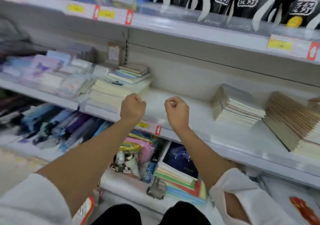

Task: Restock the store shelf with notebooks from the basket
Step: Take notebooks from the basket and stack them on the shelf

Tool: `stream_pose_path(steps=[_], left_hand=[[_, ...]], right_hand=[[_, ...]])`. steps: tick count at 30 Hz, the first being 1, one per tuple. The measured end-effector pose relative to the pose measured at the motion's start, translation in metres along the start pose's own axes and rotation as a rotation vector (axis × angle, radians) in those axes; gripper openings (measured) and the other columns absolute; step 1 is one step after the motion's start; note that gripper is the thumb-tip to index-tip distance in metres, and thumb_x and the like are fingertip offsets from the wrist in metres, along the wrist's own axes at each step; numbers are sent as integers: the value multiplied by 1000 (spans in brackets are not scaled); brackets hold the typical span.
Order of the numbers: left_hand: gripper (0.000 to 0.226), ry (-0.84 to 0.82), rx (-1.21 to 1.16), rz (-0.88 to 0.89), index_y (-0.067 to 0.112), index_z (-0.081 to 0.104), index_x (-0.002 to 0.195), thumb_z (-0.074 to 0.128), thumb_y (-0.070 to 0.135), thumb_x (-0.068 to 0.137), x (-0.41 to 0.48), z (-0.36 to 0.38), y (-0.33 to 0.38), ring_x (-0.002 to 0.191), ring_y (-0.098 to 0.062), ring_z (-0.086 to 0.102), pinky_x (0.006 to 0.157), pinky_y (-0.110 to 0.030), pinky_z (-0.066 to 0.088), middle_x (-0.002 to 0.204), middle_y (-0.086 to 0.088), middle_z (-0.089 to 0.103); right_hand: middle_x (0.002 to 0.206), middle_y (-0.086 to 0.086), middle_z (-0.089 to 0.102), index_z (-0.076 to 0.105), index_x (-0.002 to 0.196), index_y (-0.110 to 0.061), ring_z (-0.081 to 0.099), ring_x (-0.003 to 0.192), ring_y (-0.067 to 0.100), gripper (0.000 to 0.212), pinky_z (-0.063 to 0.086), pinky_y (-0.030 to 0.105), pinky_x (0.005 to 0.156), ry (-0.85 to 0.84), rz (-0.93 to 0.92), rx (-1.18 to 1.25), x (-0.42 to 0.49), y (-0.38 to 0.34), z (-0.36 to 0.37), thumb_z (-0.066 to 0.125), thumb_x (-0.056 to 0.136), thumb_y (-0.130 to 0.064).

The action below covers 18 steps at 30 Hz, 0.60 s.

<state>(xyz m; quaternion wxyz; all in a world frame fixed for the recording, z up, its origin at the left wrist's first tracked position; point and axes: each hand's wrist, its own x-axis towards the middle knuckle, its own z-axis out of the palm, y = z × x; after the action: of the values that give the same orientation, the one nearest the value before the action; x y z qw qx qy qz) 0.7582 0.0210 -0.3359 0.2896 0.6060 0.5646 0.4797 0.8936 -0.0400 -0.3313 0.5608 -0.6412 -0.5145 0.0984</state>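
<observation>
two hands: both raised in front of the middle shelf, well apart from each other, forearms bare, white sleeves pushed up toward the elbows.
left hand [133, 107]: fingers curled into a loose fist, nothing visible inside it; it sits just in front of a pale stack at the shelf edge, and i cannot tell whether it touches it.
right hand [176, 111]: fingers curled in with thumb and forefinger tips meeting; nothing held that i can see.
middle shelf [188, 120]: white board, a bare stretch right behind the two hands, with a yellow price tag [143, 125] on its front edge between the wrists.
notebooks, left: the cream stack of notebooks [119, 89] lies flat, with a smaller pile of thinner books [133, 73] resting on top toward the back.
notebooks, right: a grey-covered stack [237, 106] lies flat right of the bare stretch, and just beside it a tan stack [292, 120] fans toward the frame edge.
far left of shelf: blurred pastel packets [52, 73]; details too smeared to read.
upper shelf: black packages [242, 1] with white characters.
lower shelf: coloured pads [183, 185] under a dark starry cover [181, 158].
basket: cannot tell where it is.
</observation>
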Motion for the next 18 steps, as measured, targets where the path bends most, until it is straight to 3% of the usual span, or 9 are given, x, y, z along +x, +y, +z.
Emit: stream_pose_path(steps=[5,9,11,13,15,18], left_hand=[[26,133,61,-176,14,41,62,57,10,82,-25,-109,-94,64,-24,47,60,-32,38,59,-2,46],[26,236,102,-334,14,40,59,55,9,80,-58,-190,-170,71,-37,54,64,-37,45,73,-22,58],[16,240,146,-398,11,47,67,55,11,81,-79,-225,-208,67,-30,51,56,-32,38,69,-11,54],[13,260,181,-455,10,51,70,57,12,81,-103,-258,-243,65,-23,49,52,-29,34,65,-4,50],[16,287,209,-533,9,53,69,60,15,83,-125,-288,-281,67,-23,51,56,-28,33,60,-1,50],[15,316,220,-691,10,57,69,60,16,82,-162,-324,-333,72,-26,54,64,-26,36,61,-2,54]], right_hand=[[68,6,63,65,75,-10,58,64,21,14,48,33,62,-282,39,57,-78,-24,109,59,86,-14],[68,10,63,66,75,-4,58,65,23,19,47,34,65,-558,49,-23,-145,-34,190,60,87,-18],[71,20,63,65,79,4,57,62,25,27,48,33,62,-756,108,-36,-178,-36,225,61,88,-21],[70,30,56,58,81,11,49,51,25,31,43,29,49,-961,200,-27,-213,-37,253,60,90,-18],[64,16,47,55,81,0,41,46,16,16,32,20,41,-1156,315,-30,-250,-36,276,57,92,-12],[74,6,48,52,86,-5,43,57,16,10,34,25,50,-1364,371,-84,-299,-23,308,56,92,-12]])
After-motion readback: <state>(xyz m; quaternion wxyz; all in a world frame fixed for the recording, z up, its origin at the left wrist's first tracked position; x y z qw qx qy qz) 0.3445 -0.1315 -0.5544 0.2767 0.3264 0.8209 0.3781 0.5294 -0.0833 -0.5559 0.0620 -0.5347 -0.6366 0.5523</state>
